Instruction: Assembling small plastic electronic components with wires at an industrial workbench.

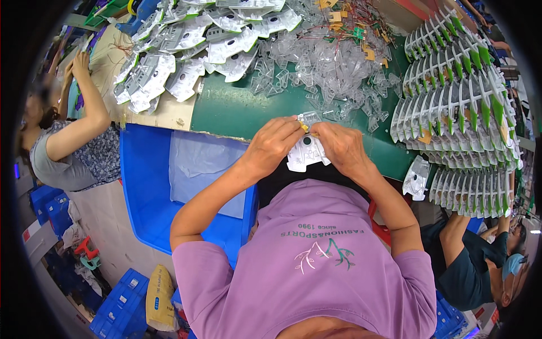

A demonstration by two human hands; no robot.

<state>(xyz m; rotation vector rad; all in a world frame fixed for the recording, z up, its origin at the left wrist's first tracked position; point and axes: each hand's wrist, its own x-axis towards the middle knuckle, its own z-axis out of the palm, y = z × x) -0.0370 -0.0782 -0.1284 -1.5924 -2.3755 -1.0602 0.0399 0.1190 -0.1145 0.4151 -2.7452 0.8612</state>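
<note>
At the near edge of the green table, my left hand [273,140] and my right hand [342,146] are both closed on a white plastic housing [308,155], one at each side. The housing has moulded ribs and a dark round hole near its middle. A small yellow piece [305,128] shows by the left fingertips; I cannot tell whether it is attached. Just beyond the fingers, a pile of clear plastic parts [333,68] covers the table. The fingertips hide the housing's upper corners.
White-and-green housings [186,39] are heaped at the far left. Rows of similar housings [457,113] stand stacked on the right, beside a single loose housing [416,178]. Wired orange boards [336,17] lie at the back. A blue bin [145,192] is at my left. Two people sit nearby.
</note>
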